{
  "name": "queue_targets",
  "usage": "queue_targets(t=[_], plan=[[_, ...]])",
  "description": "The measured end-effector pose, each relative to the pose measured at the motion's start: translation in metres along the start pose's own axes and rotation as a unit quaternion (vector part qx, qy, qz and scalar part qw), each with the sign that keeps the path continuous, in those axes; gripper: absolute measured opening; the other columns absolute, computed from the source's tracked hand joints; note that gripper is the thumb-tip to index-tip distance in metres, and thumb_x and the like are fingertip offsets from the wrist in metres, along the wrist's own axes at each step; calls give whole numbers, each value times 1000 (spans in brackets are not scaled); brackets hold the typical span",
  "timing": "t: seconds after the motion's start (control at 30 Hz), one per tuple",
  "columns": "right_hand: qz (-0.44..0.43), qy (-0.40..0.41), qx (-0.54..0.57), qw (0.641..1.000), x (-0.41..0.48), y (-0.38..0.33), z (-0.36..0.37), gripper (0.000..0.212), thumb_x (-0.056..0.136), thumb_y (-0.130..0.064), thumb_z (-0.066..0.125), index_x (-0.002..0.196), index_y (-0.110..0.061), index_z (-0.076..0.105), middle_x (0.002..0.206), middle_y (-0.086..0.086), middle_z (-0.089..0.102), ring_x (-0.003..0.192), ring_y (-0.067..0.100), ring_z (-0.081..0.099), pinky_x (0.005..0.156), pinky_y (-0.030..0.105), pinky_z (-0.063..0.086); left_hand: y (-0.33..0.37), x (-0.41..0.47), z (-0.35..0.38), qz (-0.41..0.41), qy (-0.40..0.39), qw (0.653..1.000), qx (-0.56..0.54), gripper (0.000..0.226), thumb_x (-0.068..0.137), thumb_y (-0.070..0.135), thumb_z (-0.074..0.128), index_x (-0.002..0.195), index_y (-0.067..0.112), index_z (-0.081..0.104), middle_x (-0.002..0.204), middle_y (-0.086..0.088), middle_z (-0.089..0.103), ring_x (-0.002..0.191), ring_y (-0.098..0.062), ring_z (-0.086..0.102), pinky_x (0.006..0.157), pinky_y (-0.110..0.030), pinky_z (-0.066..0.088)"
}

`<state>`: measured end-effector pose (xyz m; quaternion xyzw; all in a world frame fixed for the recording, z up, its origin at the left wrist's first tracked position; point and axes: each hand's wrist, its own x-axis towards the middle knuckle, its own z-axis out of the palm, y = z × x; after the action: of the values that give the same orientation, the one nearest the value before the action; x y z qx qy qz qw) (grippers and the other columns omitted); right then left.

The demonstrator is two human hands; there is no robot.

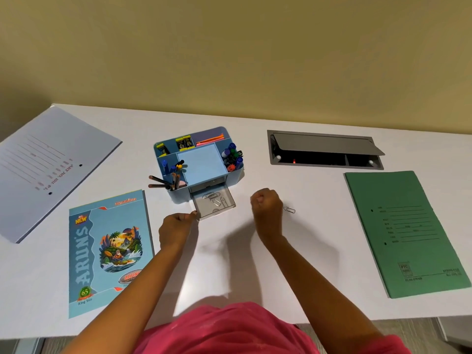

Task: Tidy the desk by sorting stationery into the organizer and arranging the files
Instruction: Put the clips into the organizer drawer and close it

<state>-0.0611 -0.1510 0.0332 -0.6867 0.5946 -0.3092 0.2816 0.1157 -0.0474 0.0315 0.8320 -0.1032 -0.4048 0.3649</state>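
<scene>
Blue organizer (199,162) stands mid-table, its clear drawer (217,208) pulled out toward the near edge with paper clips (211,197) lying in it.
The person's left grip (176,226) pinches the drawer's near-left corner. The right grip (267,205) is clenched in a fist just right of the drawer, nothing showing in it, one loose paper clip (289,209) on the table (229,264) beside it. A green file (406,233) lies by the right edge, a pale file (51,169) at the far-left corner, and a notebook (109,251) by the near edge, left.

Desk (306,190) looks smooth matt, drawer (215,209) clear plastic (metal clips (212,198)), notebook (109,251) glossy paper.
</scene>
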Motion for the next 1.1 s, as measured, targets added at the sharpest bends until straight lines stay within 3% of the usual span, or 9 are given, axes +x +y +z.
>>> queue_targets(t=[0.1, 0.2, 0.4, 0.57, 0.83, 0.97, 1.1], plan=[[8, 9, -97, 995, 3, 33, -17, 10, 86, -7, 53, 91, -5, 60, 89, 12, 60, 86, 28, 54, 72, 34, 42, 2, -2, 2, 6, -11, 1000, 6, 28, 80, 45, 70, 70, 19, 72, 61, -3, 60, 49, -19, 41, 51, -26, 31], [45, 14, -166, 985, 3, 58, -31, 27, 82, 10, 55, 104, -2, 62, 101, 14, 60, 99, 31, 52, 72, 32, 43, 0, -1, 4, 3, -11, 1000, 6, 29, 80, 45, 71, 68, 19, 69, 58, -3, 58, 49, -20, 42, 53, -26, 33], [36, -15, -247, 968, -4, 69, -40, 15, 81, 9, 57, 88, -5, 60, 86, 9, 57, 83, 25, 50, 55, 31, 39, -2, 1, 4, 14, -8, 1000, 16, 32, 81, 46, 69, 72, 16, 69, 63, -4, 62, 50, -22, 44, 59, -28, 36], [104, -15, -204, 973, -8, 73, -38, 12, 84, 8, 48, 84, -4, 53, 81, 10, 52, 76, 27, 50, 59, 32, 37, -7, 2, 5, 10, -9, 1000, 21, 32, 79, 51, 69, 71, 20, 68, 67, -2, 62, 59, -24, 49, 63, -30, 40], [158, -21, -194, 968, -7, 76, -29, 18, 86, 9, 41, 95, 1, 54, 94, 18, 57, 90, 33, 53, 68, 33, 39, -7, -3, 7, 21, -10, 999, 33, 39, 84, 50, 63, 63, 17, 60, 61, -3, 58, 58, -27, 50, 63, -29, 40], [77, 8, -75, 994, -16, 52, -13, 30, 76, 18, 42, 88, -6, 55, 90, 9, 54, 83, 22, 51, 70, 29, 40, -7, -6, 6, 25, -13, 999, 40, 42, 86, 50, 60, 67, 13, 60, 57, -5, 53, 56, -27, 48, 59, -31, 37], [-80, -3, 11, 997, -24, 9, 13, 21, 78, 8, 46, 81, -11, 55, 82, 4, 54, 79, 18, 48, 68, 31, 40, -6, -7, 6, 16, -15, 999, 49, 46, 85, 54, 59, 63, 14, 61, 59, -5, 56, 57, -29, 49, 60, -31, 37]])
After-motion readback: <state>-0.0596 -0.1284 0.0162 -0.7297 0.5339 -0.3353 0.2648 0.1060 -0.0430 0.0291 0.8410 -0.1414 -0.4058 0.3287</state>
